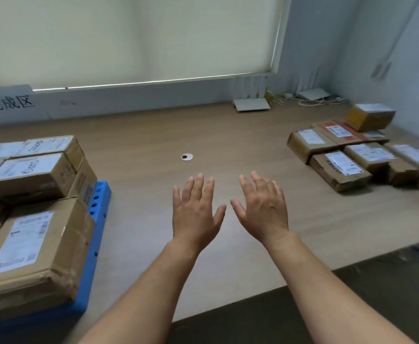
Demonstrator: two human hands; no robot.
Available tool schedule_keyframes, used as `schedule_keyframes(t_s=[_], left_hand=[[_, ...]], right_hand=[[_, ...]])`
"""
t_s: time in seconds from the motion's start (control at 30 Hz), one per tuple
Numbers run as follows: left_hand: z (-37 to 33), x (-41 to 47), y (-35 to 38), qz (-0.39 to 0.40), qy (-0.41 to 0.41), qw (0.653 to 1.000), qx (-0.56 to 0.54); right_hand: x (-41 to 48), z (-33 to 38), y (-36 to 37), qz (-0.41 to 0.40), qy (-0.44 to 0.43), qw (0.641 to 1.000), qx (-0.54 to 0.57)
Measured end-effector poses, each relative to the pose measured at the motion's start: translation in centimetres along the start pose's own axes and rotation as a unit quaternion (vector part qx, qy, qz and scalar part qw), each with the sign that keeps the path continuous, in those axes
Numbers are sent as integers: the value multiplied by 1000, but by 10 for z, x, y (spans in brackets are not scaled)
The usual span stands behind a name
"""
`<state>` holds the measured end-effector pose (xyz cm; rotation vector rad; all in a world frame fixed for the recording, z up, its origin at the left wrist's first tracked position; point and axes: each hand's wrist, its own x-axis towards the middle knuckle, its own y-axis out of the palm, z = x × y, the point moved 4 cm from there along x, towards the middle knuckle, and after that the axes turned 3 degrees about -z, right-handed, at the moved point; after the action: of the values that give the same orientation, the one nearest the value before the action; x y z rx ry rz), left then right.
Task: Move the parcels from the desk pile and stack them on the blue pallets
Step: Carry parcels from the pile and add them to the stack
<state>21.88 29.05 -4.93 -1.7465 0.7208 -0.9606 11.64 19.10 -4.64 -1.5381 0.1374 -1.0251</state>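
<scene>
Parcel pile [347, 157]: brown cardboard boxes with white labels, lying packed together on the desk [141, 135] at two o'clock from the hands and well apart from them. One yellowish box [369, 116] sat on top at the far end. Blue pallet [100, 212]: at nine o'clock, carrying stacked parcels [32, 244], some resting on others, with a large labelled box nearest. Left hand [196, 214] and right hand [263, 212]: side by side over the bare middle of the desk, backs up, fingers straight and spread, thumbs near each other but apart, holding nothing. Round cable grommet [187, 157]: set in the desk at twelve o'clock, just beyond the fingertips. White router [251, 104]: against the far wall at one o'clock, with loose cables beside it. Roller blind [129, 38]: drawn down behind the desk. Handwritten sign [8, 103]: at ten o'clock on the wall.
</scene>
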Motion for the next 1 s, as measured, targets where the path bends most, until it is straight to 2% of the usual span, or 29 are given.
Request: schedule_keyframes(t_s=[0.4,0.73,1.0], left_hand=[[-192,11,54,-4,70,997,-17],[-301,42,99,25,141,989,-23],[-388,107,140,32,174,982,-60]], right_hand=[[-50,-190,-54,-25,77,996,-47],[-71,-304,-73,-32,164,982,-87],[-41,-403,-70,-12,205,972,-117]])
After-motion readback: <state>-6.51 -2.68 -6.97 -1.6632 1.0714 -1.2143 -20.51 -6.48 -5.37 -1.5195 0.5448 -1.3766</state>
